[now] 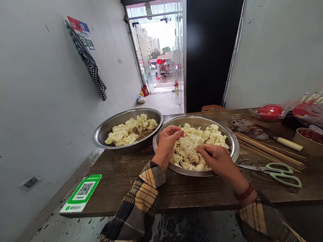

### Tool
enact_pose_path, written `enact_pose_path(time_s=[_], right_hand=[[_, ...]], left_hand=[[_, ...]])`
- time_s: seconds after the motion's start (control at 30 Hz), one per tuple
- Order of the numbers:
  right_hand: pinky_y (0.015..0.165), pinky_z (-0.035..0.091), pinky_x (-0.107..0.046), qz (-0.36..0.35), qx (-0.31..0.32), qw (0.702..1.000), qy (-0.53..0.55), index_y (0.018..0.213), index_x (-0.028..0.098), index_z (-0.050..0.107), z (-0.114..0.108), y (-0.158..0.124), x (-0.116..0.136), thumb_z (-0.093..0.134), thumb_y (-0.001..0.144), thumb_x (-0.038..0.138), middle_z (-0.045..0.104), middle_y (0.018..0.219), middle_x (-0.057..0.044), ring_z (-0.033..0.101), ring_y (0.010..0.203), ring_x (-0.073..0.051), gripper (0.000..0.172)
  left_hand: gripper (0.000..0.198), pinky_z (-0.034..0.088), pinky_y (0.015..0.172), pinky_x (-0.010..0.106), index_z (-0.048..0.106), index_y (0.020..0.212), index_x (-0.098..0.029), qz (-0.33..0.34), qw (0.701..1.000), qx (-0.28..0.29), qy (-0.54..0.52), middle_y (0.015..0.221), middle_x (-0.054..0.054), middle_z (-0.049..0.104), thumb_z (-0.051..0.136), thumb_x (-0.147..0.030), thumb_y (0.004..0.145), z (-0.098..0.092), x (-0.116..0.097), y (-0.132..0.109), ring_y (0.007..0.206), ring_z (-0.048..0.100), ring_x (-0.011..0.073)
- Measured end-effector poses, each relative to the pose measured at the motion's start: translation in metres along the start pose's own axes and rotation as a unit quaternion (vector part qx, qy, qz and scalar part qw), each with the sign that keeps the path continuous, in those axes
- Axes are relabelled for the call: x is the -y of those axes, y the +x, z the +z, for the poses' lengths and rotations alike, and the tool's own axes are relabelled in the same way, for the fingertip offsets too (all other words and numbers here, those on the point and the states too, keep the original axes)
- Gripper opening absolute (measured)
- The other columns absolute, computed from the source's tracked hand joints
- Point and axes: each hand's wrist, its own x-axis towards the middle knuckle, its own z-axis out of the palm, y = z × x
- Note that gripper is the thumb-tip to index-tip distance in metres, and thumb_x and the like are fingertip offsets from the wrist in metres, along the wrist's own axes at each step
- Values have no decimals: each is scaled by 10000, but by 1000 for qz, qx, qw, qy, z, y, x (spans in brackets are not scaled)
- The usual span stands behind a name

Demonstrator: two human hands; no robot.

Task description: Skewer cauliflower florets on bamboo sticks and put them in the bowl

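My left hand [167, 143] is closed in a pinch on a thin wooden skewer [187, 136], over the near metal bowl [235, 149]. Pale cauliflower florets [214, 135] fill that bowl. To the right, my right hand [217, 160] has thumb and fingers pressed together just above the florets. What sits between those fingertips blends into the cauliflower behind, so I cannot make it out. A second metal bowl [100, 135] stands to the left, holding more cauliflower [124, 131] with several skewers [143, 133] lying in it.
Right of the near bowl lie a bundle of skewers [266, 149], green-handled scissors [276, 169] and a wooden-handled tool [288, 143]. Beyond them is a tub of red contents [314, 145]. A QR-code card [82, 193] lies on the table's left end.
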Motion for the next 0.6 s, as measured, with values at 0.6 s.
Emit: enact_pose_path(time_s=[0.6], right_hand=[[539, 332, -252, -11, -2, 1000, -3, 629, 191, 599, 2, 0, -2, 455, 908, 384, 543, 527, 17, 492, 530, -140, 368]], left_hand=[[146, 405, 620, 231, 593, 692, -143, 13, 1000, -3, -4, 603, -5, 609, 710, -174, 611, 1, 1, 1, 592, 566, 98]])
